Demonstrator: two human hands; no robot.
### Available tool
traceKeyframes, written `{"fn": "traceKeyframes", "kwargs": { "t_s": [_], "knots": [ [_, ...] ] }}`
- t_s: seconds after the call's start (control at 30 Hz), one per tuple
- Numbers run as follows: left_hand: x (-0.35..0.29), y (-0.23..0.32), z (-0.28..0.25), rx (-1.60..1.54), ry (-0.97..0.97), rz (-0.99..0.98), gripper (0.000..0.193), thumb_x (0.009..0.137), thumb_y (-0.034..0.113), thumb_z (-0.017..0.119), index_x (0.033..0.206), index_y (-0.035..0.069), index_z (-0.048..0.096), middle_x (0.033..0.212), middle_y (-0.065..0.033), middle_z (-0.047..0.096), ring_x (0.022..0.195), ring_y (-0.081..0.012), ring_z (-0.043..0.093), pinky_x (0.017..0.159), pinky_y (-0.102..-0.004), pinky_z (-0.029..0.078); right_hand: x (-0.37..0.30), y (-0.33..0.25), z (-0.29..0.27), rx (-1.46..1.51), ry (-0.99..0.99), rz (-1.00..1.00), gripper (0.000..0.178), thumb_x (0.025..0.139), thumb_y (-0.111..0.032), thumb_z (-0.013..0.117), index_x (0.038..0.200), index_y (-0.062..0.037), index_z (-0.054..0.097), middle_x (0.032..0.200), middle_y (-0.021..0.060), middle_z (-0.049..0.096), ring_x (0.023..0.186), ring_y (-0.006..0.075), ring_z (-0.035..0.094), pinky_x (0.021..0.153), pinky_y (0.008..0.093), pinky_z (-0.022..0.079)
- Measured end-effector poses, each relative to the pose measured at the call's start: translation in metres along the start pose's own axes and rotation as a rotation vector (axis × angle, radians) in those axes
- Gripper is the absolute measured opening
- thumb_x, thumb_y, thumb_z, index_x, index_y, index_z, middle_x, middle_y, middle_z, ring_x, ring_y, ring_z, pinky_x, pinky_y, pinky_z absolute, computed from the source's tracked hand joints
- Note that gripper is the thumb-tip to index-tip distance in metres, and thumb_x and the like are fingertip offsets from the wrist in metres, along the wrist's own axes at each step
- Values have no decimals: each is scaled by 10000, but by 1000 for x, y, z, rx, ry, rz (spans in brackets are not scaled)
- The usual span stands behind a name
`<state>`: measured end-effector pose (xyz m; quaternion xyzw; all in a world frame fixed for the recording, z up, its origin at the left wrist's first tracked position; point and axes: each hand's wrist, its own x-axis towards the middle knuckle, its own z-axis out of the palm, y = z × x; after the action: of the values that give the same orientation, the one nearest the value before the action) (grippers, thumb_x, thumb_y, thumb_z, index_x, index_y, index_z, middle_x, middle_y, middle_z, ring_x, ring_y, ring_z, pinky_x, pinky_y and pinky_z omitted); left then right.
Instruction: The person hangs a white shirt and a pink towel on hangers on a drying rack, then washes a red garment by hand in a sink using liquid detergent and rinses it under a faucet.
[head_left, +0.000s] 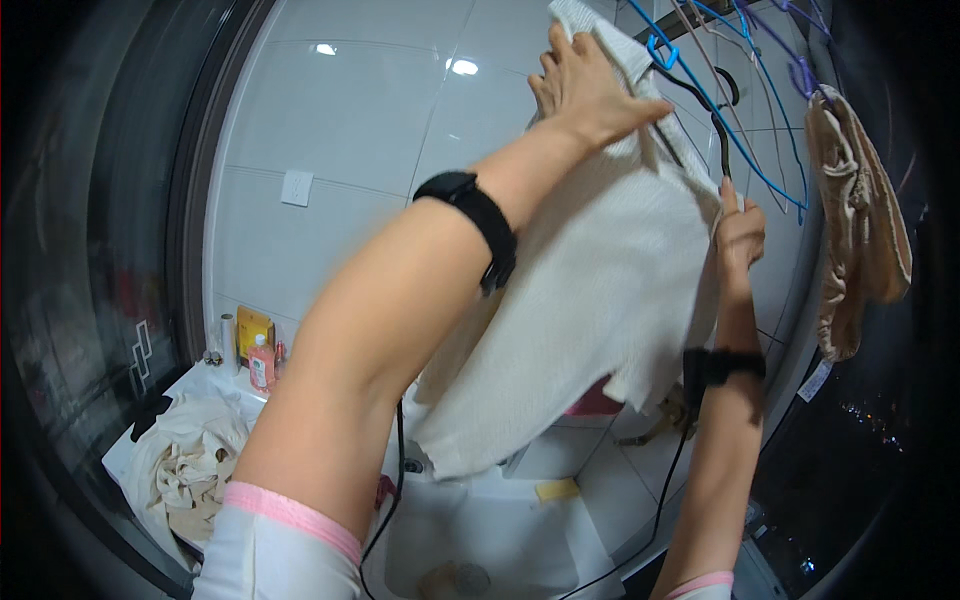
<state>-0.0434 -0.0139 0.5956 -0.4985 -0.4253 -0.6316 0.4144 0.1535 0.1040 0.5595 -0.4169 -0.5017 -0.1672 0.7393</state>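
L hand (585, 95) has fingers spread on upper part of white garment (620, 250), hard to tell if gripping; R hand (740, 235) pinches its edge nr the black hanger (723, 140). Garment hangs above back of sink (500, 535), yellow pad (557, 490) at sink's rim. White/beige laundry pile (185, 475) on table (205, 378) at L, nr pink bottle (262, 367); beige cloth (845, 225) hangs far R

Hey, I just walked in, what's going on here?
A person is holding up a white knit garment, the left hand at its top and the right hand at its right edge, beside a black hanger. The garment hangs down toward a white sink. A beige item hangs at the right, and a pile of light clothes lies at the lower left.
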Motion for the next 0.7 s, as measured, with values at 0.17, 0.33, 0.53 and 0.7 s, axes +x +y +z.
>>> {"fn": "traceKeyframes", "kwargs": {
  "t_s": [0.17,0.33,0.53,0.7],
  "knots": [
    [-57,-29,-27,-108,-134,-172,767,542,175,745,1082,-90,270,1159,-226,247,1092,-364,324,900,-385,341,-79,7,-43,165,-116,-153,302,769,-311,560,839,-17,583,671,96,571,564,175,499,555,299,385],
    [-92,-65,-50,-240,23,71,565,548,91,634,999,-78,340,1036,-242,349,925,-372,435,823,-381,389,-157,-19,-103,378,-263,-100,198,802,-175,529,871,10,540,642,-7,468,571,56,372,535,194,309],
    [-103,-76,-107,-411,24,43,545,624,165,567,1057,-88,356,1027,-255,392,981,-380,408,850,-399,362,-213,-45,-140,533,-661,214,183,836,-156,486,888,13,533,692,-31,482,597,29,391,541,174,320],
    [-111,-90,-150,-399,-300,6,473,656,111,513,1030,-118,336,994,-269,385,987,-374,410,862,-410,359,-254,-65,-165,492,-801,446,193,840,-197,485,878,-17,545,698,-46,482,635,24,403,575,156,306]
  ]
}}
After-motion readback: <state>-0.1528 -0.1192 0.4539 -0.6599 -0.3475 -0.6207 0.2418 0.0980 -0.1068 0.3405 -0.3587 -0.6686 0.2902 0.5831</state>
